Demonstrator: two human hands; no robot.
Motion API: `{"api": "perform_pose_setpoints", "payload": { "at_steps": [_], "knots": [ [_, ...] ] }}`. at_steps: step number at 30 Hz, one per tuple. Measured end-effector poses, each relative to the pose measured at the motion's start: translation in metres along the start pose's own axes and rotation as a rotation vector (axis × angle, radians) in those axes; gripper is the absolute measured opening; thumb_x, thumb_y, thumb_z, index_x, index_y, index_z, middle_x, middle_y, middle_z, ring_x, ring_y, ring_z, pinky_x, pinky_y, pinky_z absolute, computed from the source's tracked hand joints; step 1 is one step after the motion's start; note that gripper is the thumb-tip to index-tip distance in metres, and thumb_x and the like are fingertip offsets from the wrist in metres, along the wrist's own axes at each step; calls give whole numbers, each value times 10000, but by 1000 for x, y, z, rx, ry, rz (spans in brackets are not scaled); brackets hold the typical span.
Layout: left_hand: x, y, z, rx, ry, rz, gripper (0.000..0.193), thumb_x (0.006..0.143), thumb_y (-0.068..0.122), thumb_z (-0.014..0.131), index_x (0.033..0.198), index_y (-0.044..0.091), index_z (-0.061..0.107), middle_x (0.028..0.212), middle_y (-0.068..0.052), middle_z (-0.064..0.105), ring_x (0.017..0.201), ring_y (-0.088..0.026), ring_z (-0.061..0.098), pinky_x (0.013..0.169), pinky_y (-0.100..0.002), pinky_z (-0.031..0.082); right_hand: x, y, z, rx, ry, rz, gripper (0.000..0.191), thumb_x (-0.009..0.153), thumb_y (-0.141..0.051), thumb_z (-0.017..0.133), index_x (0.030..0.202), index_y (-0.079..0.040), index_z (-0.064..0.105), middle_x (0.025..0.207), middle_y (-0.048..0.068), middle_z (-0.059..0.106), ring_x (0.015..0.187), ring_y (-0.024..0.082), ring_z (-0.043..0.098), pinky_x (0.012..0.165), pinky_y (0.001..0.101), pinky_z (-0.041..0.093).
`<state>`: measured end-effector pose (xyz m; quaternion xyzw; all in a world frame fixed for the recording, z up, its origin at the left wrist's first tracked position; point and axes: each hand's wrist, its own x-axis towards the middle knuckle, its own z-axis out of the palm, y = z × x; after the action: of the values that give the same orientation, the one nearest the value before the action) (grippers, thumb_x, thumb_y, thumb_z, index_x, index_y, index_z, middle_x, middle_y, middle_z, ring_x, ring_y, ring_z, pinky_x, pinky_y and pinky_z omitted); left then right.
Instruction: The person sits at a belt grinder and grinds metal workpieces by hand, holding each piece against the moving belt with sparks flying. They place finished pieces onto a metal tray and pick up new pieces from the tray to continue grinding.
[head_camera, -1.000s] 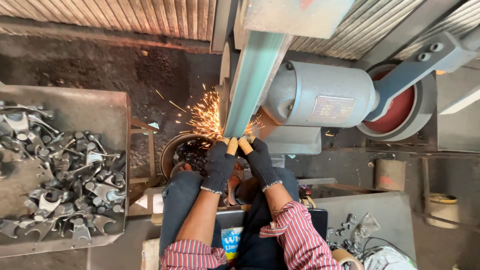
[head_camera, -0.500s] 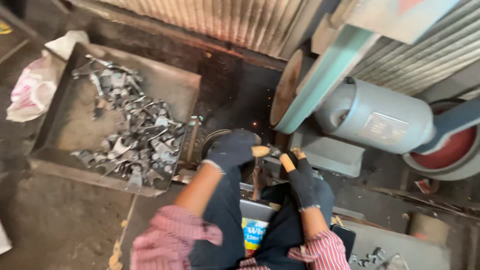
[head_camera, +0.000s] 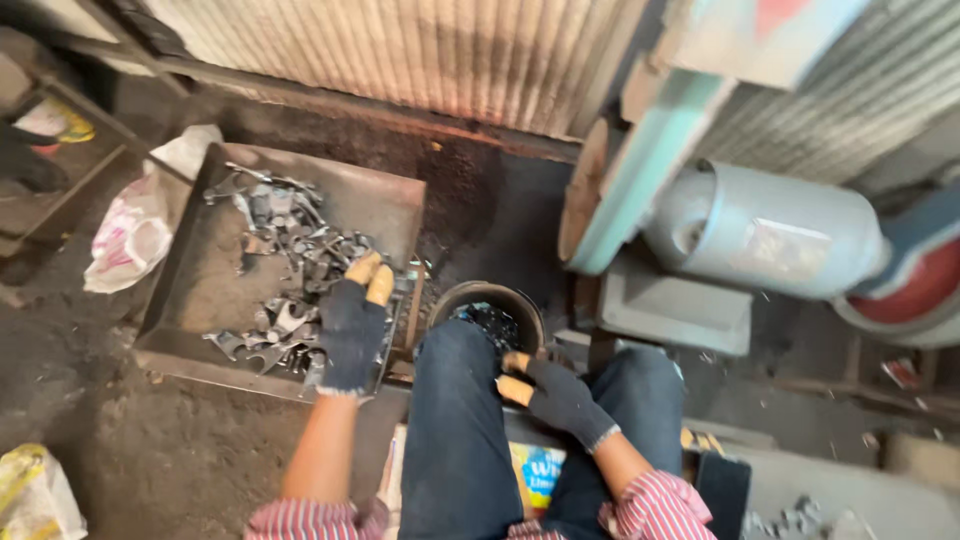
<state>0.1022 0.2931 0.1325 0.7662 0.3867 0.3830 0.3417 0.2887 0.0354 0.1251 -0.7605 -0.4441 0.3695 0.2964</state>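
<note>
From the head camera, looking straight down, the person sits with knees in dark jeans and striped red sleeves at the bottom edge. The left hand (head_camera: 352, 330), in a dark glove with orange fingertips, reaches out over a shallow metal tray (head_camera: 385, 205) and rests on the near side of a heap of small grey metal parts (head_camera: 290, 285); the fingers lie spread on the pieces, and whether they have closed around one cannot be told. The right hand (head_camera: 555, 392), gloved the same way, sits low between the knees, fingers loosely curled, with nothing visible in its grip. The two hands are well apart.

Just beside the tray's right edge, between it and the right hand, stands a round dark bucket (head_camera: 490, 312) with dark bits inside. Beyond it rises a pale green belt guard (head_camera: 640, 190) of a grinding machine, with a grey motor housing (head_camera: 770, 235) to its right and a red wheel (head_camera: 915, 290) at the frame's edge. A crumpled white plastic bag (head_camera: 135, 230) lies on the dirt floor to the left of the tray. Corrugated sheeting (head_camera: 400, 50) backs the scene.
</note>
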Motion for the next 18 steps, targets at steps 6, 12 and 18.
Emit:
{"api": "perform_pose_setpoints", "payload": {
  "at_steps": [6,12,18],
  "knots": [
    [-115,90,101,-371,-156,-163,359,978,221,680,1244,-20,675,1194,-187,720,1111,-288,685,967,-367,515,-14,17,8,814,401,46,492,956,-317,708,1321,10,666,1232,99,721,1150,147,639,1017,297,491],
    [-119,97,122,-278,-810,-201,340,978,312,624,1148,45,749,1029,-130,776,953,-237,733,832,-365,550,-70,42,-43,763,103,395,389,985,-239,648,1351,-109,661,1046,72,676,917,163,570,744,342,427],
    [-66,88,185,-436,-866,-216,312,1017,301,602,1061,13,712,958,-189,759,902,-312,708,796,-389,547,-11,58,-76,839,344,-5,237,1019,-194,661,1123,11,719,1009,26,736,908,82,633,800,258,542]
  ]
}}
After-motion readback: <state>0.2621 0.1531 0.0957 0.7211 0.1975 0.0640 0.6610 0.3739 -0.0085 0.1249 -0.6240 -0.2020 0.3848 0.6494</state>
